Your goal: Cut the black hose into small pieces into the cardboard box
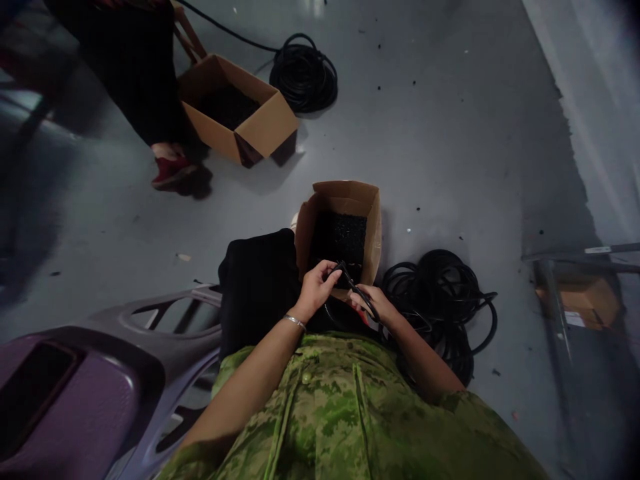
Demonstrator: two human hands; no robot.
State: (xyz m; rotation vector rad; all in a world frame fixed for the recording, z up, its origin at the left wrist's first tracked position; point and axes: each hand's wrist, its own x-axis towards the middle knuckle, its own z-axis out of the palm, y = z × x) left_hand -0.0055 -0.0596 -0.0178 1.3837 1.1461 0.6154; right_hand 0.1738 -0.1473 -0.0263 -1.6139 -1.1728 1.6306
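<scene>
Above the near edge of an open cardboard box (373, 243), my left hand (319, 287) pinches a thin black strip or tube (336, 269) between thumb and fingers. My right hand (373, 303) is wrapped round the dark handles of a pair of scissors or cutters (356, 288), whose blades point up and left to the black piece at my left fingertips. Whether the blades are parted is too small to tell. Many small black pieces (347, 230) lie inside the box below my hands.
Coiled black tubing (443, 293) lies right of the box, another coil (303, 77) farther off. A second cardboard box (270, 123) stands near a person's red shoe (173, 171). A purple stool (100, 400) with a phone (37, 393) is at left.
</scene>
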